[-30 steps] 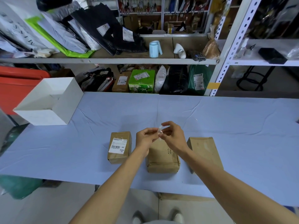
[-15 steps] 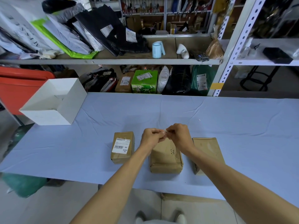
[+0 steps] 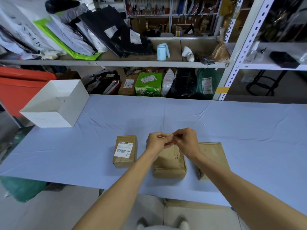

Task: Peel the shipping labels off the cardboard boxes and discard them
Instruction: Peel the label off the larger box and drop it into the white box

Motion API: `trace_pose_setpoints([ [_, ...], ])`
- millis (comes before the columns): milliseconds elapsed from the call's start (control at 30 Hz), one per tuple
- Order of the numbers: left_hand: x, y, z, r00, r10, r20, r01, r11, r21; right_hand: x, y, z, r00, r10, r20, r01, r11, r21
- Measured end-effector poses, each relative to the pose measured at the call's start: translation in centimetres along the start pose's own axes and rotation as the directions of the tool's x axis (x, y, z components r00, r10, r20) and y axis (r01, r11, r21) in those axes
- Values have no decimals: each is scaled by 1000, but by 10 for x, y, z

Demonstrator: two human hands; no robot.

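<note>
On the blue-covered surface (image 3: 232,130), left to right: an open white bin (image 3: 54,105) at the far left corner. The left box (image 3: 127,138) lies flat, with a white barcode label (image 3: 123,149) stuck on its top face. The middle box (image 3: 169,163) has a handwritten mark on its top. The right box (image 3: 214,155) is partly hidden by the right forearm. The left hand (image 3: 157,141) and right hand (image 3: 187,141) meet just above the far end of the middle box, fingers curled narrow and tips touching. Whether they hold anything cannot be told.
</note>
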State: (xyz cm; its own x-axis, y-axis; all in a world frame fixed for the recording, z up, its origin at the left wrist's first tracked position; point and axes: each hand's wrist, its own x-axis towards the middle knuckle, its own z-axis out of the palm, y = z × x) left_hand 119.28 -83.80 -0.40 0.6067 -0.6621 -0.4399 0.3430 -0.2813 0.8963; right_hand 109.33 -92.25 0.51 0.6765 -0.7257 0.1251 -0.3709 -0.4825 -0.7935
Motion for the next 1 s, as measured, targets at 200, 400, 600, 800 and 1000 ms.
trace_pose_setpoints([
  [200,5,-5,-7,986,87,-144,-76,994,77,4,-2,-2,983,4,183,0,1000,-20],
  [400,3,-8,-8,976,176,-126,-145,964,224,7,0,-6,981,-15,196,5,999,47],
  [600,9,-1,-14,992,74,-105,-57,985,161,8,-6,-2,971,-79,226,68,996,56],
  [800,6,0,-16,998,4,-58,-6,1000,-22,15,-6,-5,974,-65,216,66,998,0],
  [1000,2,-2,-15,991,129,-46,-125,990,69,14,0,-4,982,-38,184,44,999,-31],
])
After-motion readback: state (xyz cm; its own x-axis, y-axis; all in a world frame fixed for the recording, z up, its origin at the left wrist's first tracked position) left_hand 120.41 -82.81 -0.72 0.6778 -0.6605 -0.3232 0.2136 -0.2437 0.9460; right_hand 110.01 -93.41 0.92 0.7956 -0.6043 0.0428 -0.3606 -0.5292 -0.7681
